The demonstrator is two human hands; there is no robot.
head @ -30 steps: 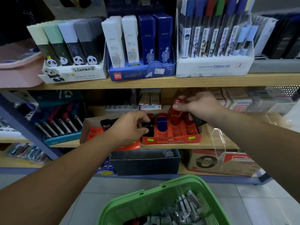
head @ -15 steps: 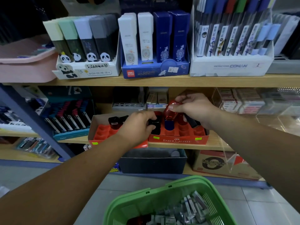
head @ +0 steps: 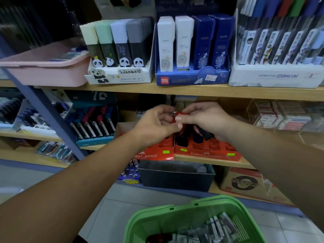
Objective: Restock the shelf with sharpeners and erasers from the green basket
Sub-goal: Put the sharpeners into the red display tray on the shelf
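Both hands meet above two red Faber-Castell display trays on the middle shelf. My right hand [head: 206, 120] pinches a red sharpener [head: 180, 114] between thumb and fingers, and a dark sharpener [head: 206, 135] is tucked under its palm. My left hand [head: 156, 123] touches the same red sharpener from the left, its fingers curled on it. The right tray [head: 206, 154] holds a black and a blue sharpener in its slots. The left tray [head: 152, 155] is partly hidden by my left wrist. The green basket [head: 175, 216] sits low in front with wrapped erasers [head: 215, 228] and a red sharpener [head: 157, 238].
The upper shelf board [head: 192, 91] juts out just above the hands, carrying pencil-lead and pen display boxes and a pink tray [head: 47, 71]. A blue upright post [head: 47, 118] slants at the left. A dark bin [head: 175, 178] sits on the lower shelf; clear acrylic boxes [head: 284, 116] stand right.
My left hand left the black sharpeners in the tray and rose to join the right hand on the red sharpener. The right hand lifted slightly. The view shifted left.
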